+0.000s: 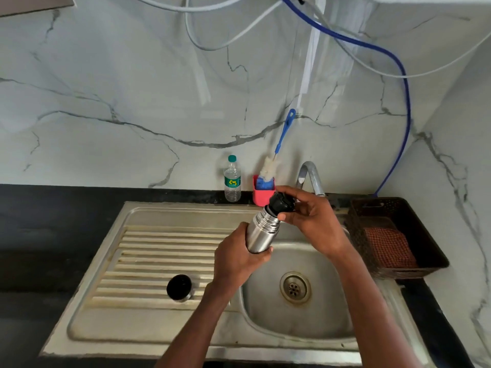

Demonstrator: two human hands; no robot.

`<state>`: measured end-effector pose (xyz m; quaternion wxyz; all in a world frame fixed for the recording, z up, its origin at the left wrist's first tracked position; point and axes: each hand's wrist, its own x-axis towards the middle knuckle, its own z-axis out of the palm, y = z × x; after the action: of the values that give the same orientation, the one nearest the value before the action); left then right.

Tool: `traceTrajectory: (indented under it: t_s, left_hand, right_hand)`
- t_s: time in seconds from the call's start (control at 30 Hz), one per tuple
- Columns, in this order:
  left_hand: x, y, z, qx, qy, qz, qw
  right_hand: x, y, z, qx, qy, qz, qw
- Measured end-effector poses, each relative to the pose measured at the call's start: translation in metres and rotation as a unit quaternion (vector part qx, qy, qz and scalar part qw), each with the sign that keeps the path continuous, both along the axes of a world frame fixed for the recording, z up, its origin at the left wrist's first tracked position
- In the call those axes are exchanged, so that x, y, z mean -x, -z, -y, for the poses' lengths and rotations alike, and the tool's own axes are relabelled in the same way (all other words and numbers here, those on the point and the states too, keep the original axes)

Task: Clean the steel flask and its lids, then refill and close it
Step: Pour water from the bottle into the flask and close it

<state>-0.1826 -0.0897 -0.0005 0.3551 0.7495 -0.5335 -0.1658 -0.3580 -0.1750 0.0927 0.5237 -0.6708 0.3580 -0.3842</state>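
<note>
I see a cylindrical brushed-steel flask [261, 229] with ringed shoulders held tilted over the round basin of a dull stainless-steel sink [300, 322], its mouth leaning toward one o'clock. My left hand [236, 257] wraps the flask's lower body, fingers curled round the smooth metal, a thumb tip showing at the flask's base edge. My right hand [310, 216] grips the black plastic inner stopper [282, 202] sitting at the flask's mouth, thumb beneath it and fingers curled over the top; I cannot tell whether the stopper is screwed in or loose.

At eight o'clock from the flask, a round steel cup lid with a dark inside [179, 287] rests open side up on the ribbed draining board [159, 261], well apart from both hands. The board's ridges show pale, yellowish staining. The basin holds a round perforated metal drain [295, 288] with rusty discolouration round it.

At twelve o'clock, behind the sink on the black stone counter [53, 235], stands a clear plastic water bottle with a green cap [232, 179], and just beside it a small pink plastic holder [263, 195] carrying a blue-handled bottle brush with white bristles [276, 155], which leans against the grey-veined white marble wall [132, 102]. A curved chrome tap [309, 176] rises behind my right hand. At three o'clock sits a dark brown woven-plastic basket [425, 264] holding a reddish checked cloth [388, 248]. A blue hose [398, 75] and white cables [212, 41] hang across the wall above.
</note>
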Motion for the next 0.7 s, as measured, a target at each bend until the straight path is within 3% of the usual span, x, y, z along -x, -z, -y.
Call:
traceTrajectory:
  t_s: [0.13, 0.43, 0.6, 0.7]
  left_hand:
    - [-0.001, 0.001, 0.0, 0.001, 0.004, 0.012, 1.0]
    - [-0.006, 0.004, -0.002, -0.005, 0.016, 0.057, 0.998]
    - [-0.004, 0.003, -0.002, -0.005, 0.023, 0.06, 0.998]
    - [-0.005, 0.004, -0.001, -0.003, 0.032, 0.072, 0.997]
  right_hand:
    - [-0.001, 0.009, -0.001, -0.011, -0.025, -0.012, 1.0]
    - [0.0, 0.017, 0.002, 0.028, -0.076, -0.136, 0.987]
    - [-0.003, 0.023, 0.002, 0.057, -0.03, -0.161, 0.985]
    - [-0.005, 0.025, -0.001, 0.072, 0.039, -0.222, 0.971]
